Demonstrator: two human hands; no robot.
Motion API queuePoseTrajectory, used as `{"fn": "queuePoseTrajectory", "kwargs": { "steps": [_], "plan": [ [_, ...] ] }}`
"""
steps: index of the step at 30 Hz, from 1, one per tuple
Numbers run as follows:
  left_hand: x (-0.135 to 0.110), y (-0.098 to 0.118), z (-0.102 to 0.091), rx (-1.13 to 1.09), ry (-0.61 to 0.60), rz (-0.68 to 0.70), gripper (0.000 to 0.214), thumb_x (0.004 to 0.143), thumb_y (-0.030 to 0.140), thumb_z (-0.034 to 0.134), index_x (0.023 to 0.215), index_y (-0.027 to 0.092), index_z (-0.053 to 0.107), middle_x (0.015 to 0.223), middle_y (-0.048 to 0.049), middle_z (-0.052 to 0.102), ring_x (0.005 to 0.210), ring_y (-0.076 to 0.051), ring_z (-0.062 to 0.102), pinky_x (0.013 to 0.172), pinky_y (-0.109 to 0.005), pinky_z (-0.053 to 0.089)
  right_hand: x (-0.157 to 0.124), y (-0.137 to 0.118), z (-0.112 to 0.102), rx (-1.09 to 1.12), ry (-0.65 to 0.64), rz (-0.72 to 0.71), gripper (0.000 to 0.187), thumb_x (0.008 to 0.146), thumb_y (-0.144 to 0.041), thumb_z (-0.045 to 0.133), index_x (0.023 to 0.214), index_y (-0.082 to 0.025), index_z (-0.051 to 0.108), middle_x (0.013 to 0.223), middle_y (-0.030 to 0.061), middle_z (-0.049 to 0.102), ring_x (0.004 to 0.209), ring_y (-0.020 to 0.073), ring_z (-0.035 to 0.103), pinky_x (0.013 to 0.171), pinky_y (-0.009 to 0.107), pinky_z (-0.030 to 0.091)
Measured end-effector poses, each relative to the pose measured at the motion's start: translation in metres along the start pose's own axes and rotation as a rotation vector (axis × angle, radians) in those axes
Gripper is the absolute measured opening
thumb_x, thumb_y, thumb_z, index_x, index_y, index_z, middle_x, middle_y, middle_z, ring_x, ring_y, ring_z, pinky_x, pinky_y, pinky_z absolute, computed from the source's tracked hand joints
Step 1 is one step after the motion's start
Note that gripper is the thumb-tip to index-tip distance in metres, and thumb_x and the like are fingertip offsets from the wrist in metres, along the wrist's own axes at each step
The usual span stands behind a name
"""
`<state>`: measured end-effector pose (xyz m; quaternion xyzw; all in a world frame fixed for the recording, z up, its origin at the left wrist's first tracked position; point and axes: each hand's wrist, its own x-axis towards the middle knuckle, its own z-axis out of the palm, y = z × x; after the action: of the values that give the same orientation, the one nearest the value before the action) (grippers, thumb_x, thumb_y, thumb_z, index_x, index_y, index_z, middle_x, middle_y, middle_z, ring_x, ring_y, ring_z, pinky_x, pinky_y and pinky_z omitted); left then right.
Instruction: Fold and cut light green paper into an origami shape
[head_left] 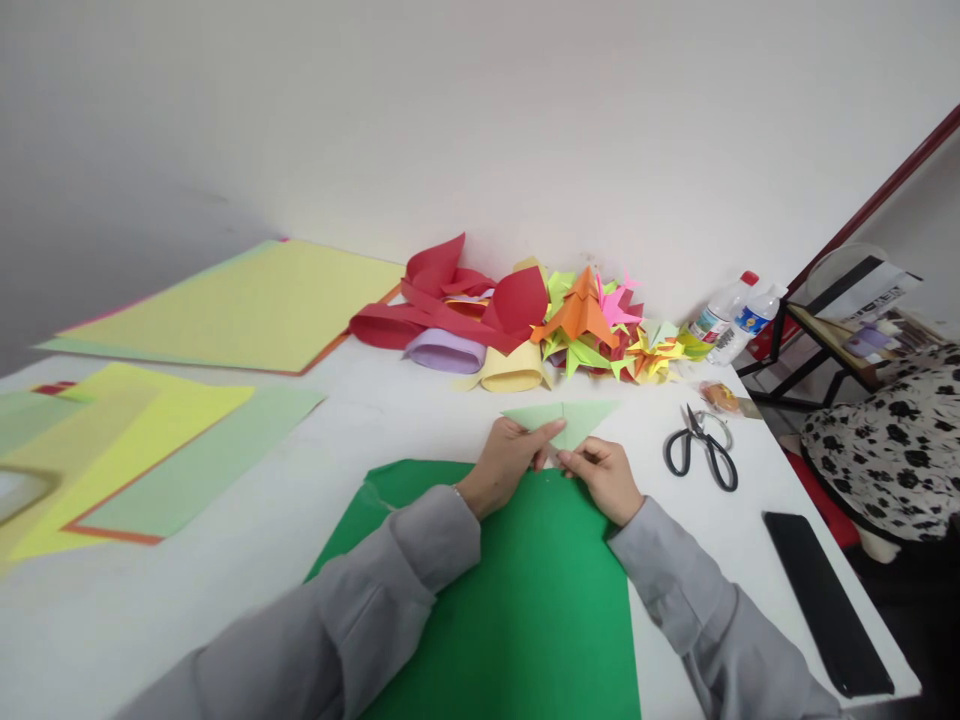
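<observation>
A pale green piece of paper [581, 420], folded into a triangle with a crease down its middle, is between my hands with its point toward me. My left hand [514, 455] pinches it from the left, thumb lying over its face. At the lower tip, my right hand [602, 474] has thumb and index finger closed on the paper. Both hands rest around the far edge of a large dark green sheet [525, 600] that covers the table in front of me.
Folded paper stars [585, 315] and red paper loops [450, 300] lie along the wall. Large coloured sheets [300, 290] and smaller ones [187, 470] spread left. Black-handled scissors [701, 450], a black phone-like slab [825, 600] and two bottles [742, 322] are right. Someone in patterned clothing [892, 440] sits beyond.
</observation>
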<state>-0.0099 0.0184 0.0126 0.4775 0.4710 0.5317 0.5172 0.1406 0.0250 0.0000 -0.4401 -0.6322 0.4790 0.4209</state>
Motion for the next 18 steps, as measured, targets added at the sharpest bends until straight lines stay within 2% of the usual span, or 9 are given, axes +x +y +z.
{"fn": "queuePoseTrajectory", "kwargs": {
  "steps": [6, 12, 15, 18],
  "plan": [
    [0.003, 0.004, -0.002, 0.011, 0.173, -0.013, 0.057, 0.082, 0.051, 0.053, 0.035, 0.018, 0.046, 0.031, 0.0008, 0.041, 0.034, -0.008, 0.035, 0.041, -0.023, 0.03, -0.001, -0.005, -0.001, 0.084, -0.007, 0.065, 0.032, 0.066, -0.044, 0.074, 0.051, -0.019, 0.061, 0.045, -0.0025, 0.057, 0.042, 0.0096, 0.043, 0.046, 0.023, 0.032],
    [0.011, -0.003, -0.006, -0.073, 0.269, -0.032, 0.057, 0.085, 0.057, 0.045, 0.043, 0.019, 0.049, 0.035, -0.0014, 0.046, 0.035, -0.011, 0.041, 0.038, -0.024, 0.029, -0.001, -0.008, -0.003, 0.183, 0.031, 0.09, 0.029, 0.064, -0.04, 0.075, 0.048, -0.019, 0.06, 0.046, -0.0016, 0.06, 0.043, 0.0109, 0.048, 0.048, 0.024, 0.037],
    [0.011, -0.002, -0.006, -0.152, 0.259, -0.057, 0.053, 0.084, 0.057, 0.047, 0.046, 0.02, 0.046, 0.035, -0.0002, 0.047, 0.034, -0.011, 0.042, 0.039, -0.024, 0.03, 0.0, -0.006, -0.004, 0.215, 0.052, 0.088, 0.029, 0.064, -0.038, 0.075, 0.049, -0.019, 0.059, 0.047, -0.0017, 0.061, 0.043, 0.0105, 0.048, 0.048, 0.024, 0.039],
    [0.007, 0.003, -0.006, -0.108, 0.184, -0.029, 0.044, 0.076, 0.047, 0.063, 0.046, 0.019, 0.046, 0.036, 0.0017, 0.048, 0.037, -0.009, 0.042, 0.042, -0.023, 0.033, 0.002, -0.002, -0.005, 0.262, 0.088, 0.102, 0.026, 0.065, -0.035, 0.074, 0.05, -0.019, 0.059, 0.048, -0.0015, 0.062, 0.043, 0.0103, 0.049, 0.049, 0.024, 0.039]
  ]
}}
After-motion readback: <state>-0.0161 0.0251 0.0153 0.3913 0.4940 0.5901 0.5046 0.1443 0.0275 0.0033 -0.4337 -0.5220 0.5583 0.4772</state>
